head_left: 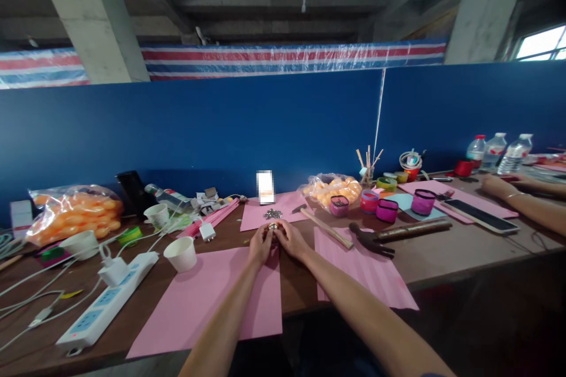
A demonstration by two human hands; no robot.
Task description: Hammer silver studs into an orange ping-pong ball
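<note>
My left hand (260, 242) and my right hand (289, 240) meet at the middle of the brown table (442, 256), fingers pinched together on a small silvery metal piece (273, 227). Just beyond them a little heap of similar metal pieces (273, 213) lies on a pink paper sheet (287, 209). A larger pink sheet (207, 300) lies under my left forearm, another pink sheet (362, 268) to the right of my right arm.
A hammer (398, 234) and a wooden stick (331, 228) lie to the right. Coloured tape rolls (387, 210), bags of orange balls (73, 212), paper cups (181, 253), a power strip (106, 306) and water bottles (493, 152) crowd the table. Another person's arm (526, 191) rests at far right.
</note>
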